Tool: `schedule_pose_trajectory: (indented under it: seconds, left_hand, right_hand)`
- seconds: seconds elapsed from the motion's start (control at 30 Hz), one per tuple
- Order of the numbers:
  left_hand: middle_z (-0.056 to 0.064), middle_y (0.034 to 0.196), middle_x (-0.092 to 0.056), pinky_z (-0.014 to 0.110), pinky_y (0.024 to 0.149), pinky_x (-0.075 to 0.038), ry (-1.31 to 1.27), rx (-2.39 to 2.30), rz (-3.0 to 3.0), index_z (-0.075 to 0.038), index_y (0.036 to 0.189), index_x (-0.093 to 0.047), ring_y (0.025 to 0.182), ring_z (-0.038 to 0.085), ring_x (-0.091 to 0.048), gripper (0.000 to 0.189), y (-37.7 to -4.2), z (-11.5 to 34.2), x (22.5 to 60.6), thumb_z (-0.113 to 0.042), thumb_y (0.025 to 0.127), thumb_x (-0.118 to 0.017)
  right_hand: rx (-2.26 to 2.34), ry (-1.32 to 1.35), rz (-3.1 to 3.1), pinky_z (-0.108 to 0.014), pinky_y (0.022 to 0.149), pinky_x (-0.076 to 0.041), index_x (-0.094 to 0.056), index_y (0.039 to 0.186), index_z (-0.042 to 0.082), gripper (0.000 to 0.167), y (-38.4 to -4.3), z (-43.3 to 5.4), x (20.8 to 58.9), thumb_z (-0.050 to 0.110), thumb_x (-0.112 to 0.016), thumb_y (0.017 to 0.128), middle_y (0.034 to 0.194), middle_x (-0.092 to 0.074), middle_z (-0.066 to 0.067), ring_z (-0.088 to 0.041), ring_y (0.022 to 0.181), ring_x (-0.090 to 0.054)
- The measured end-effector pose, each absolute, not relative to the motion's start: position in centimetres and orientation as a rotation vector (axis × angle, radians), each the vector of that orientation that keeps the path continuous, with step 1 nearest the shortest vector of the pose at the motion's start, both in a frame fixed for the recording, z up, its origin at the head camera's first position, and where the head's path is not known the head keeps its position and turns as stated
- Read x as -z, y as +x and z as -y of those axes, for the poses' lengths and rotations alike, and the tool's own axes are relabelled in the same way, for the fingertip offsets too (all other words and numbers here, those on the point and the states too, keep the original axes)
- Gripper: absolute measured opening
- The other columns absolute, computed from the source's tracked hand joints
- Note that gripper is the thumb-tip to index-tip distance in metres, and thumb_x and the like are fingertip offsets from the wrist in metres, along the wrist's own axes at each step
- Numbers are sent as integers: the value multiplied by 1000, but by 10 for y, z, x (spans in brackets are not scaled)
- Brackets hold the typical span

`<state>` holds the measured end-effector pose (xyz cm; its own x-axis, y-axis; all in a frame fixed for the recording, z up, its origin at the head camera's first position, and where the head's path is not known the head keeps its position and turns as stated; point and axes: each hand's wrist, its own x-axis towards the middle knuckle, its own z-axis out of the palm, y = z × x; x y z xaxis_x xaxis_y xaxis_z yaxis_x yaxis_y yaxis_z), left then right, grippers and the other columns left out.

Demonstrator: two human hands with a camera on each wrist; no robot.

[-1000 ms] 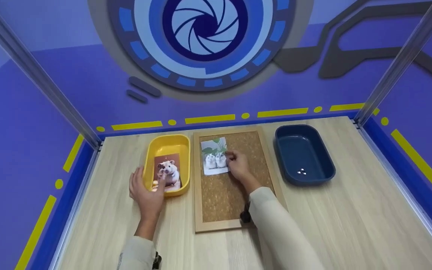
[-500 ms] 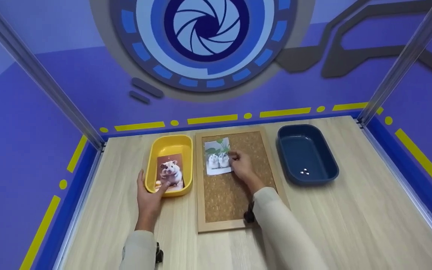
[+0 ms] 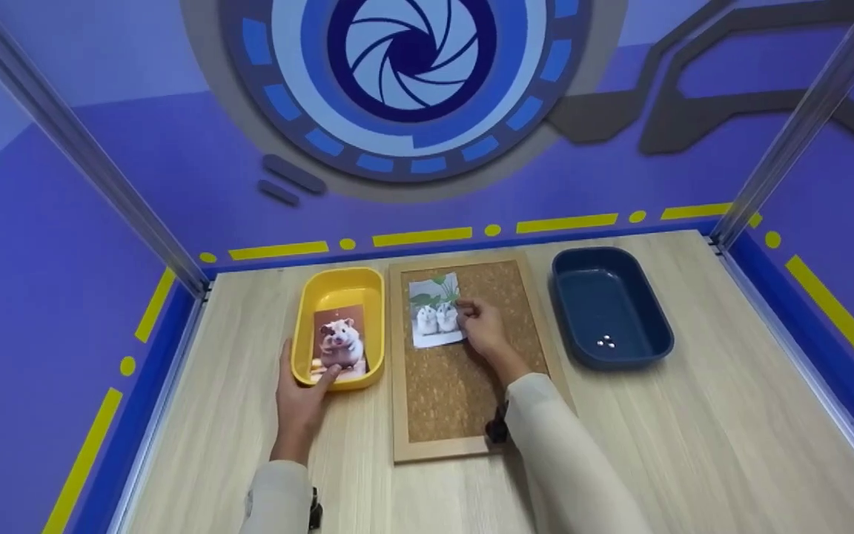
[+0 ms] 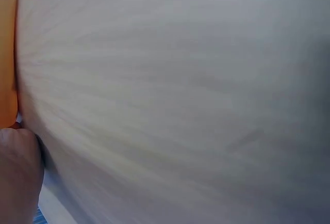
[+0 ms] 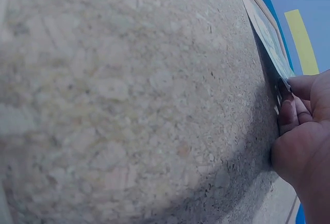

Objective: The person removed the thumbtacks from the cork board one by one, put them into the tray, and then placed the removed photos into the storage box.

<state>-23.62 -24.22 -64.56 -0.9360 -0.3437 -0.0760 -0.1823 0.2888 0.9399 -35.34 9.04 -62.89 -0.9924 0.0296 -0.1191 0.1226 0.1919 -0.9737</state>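
My right hand (image 3: 485, 330) pinches the right edge of a photo print (image 3: 434, 311) of two white hamsters under green leaves. The print lies over the upper left of a wood-framed cork board (image 3: 438, 397); in the right wrist view, its pinched edge (image 5: 281, 74) is lifted off the cork. My left hand (image 3: 299, 404) holds the near left corner of a yellow tray (image 3: 345, 288), thumb over the rim and fingers along the outside wall. Inside that tray rests another photo print (image 3: 339, 334), showing a brown and white hamster.
Right of the board stands a dark blue tray (image 3: 594, 293) with several small shiny pieces (image 3: 605, 342) near its front end. All of it sits on a light wooden table (image 3: 716, 415), closed in by blue-purple panels (image 3: 138, 163) at the back and sides.
My left thumb has drawn back from over the brown hamster print to the tray's near rim, and the fingers have closed in along its side. My right hand stays at the white hamster print.
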Motion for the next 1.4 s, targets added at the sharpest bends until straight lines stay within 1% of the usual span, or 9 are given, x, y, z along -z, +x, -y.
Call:
schedule_pose_trajectory:
  seconds: [0.1, 0.27, 0.57, 0.67, 0.9, 1.07, 1.27, 1.4]
  left_hand:
    - [-1, 180, -22, 52, 138, -21, 482, 1723, 2407, -42, 172, -7, 167, 26, -23, 111, -235, 243, 647, -38, 93, -84]
    - [-1, 178, -29, 51, 137, -24, 453, 1736, 2390, -43, 171, -11, 164, 24, -30, 112, -235, 242, 649, -34, 90, -88]
    - [1, 175, -34, 51, 136, -28, 460, 1716, 2385, -43, 170, -15, 160, 26, -37, 109, -236, 241, 647, -33, 90, -88]
    - [2, 176, -34, 51, 136, -28, 459, 1716, 2390, -42, 171, -14, 161, 26, -36, 109, -236, 241, 647, -33, 90, -87]
    - [3, 175, -36, 49, 135, -29, 447, 1724, 2358, -37, 171, -19, 160, 26, -37, 110, -237, 241, 650, -32, 88, -90]
    - [3, 175, -36, 49, 135, -30, 446, 1727, 2363, -37, 171, -18, 160, 25, -37, 111, -238, 242, 651, -35, 87, -90]
    - [3, 175, -35, 50, 134, -31, 453, 1733, 2358, -34, 172, -17, 161, 27, -37, 112, -237, 240, 651, -36, 87, -90]
    - [2, 176, -34, 51, 135, -29, 463, 1713, 2370, -38, 172, -16, 162, 27, -35, 110, -237, 239, 650, -34, 89, -88]
  right_hand:
    - [1944, 162, -2356, -26, 84, -54, -68, 133, -2, 35, -353, -91, 630, -5, -57, 101, 116, -68, -14, -21, 103, -62]
    - [1915, 170, -2384, -28, 89, -55, -69, 134, 0, 35, -354, -92, 631, -5, -56, 101, 119, -69, -16, -22, 107, -63]
    - [1905, 171, -2380, -32, 93, -57, -68, 135, 1, 36, -355, -92, 630, -3, -57, 101, 122, -70, -16, -24, 109, -64]
    - [1907, 194, -2364, -32, 92, -56, -68, 136, 3, 36, -354, -93, 629, -2, -57, 102, 122, -69, -14, -23, 109, -63]
    - [1947, 128, -2408, -26, 87, -54, -69, 131, -5, 36, -354, -93, 628, -7, -57, 98, 117, -70, -20, -23, 105, -63]
    - [1984, 168, -2369, -24, 84, -52, -70, 131, -3, 35, -355, -95, 629, -6, -58, 99, 116, -70, -18, -23, 104, -63]
    - [1979, 186, -2347, -27, 88, -54, -70, 133, 0, 36, -354, -96, 630, -3, -60, 99, 120, -71, -16, -22, 107, -64]
    - [1968, 186, -2354, -28, 89, -54, -71, 132, 1, 35, -354, -97, 629, -2, -61, 99, 119, -71, -16, -22, 108, -64]
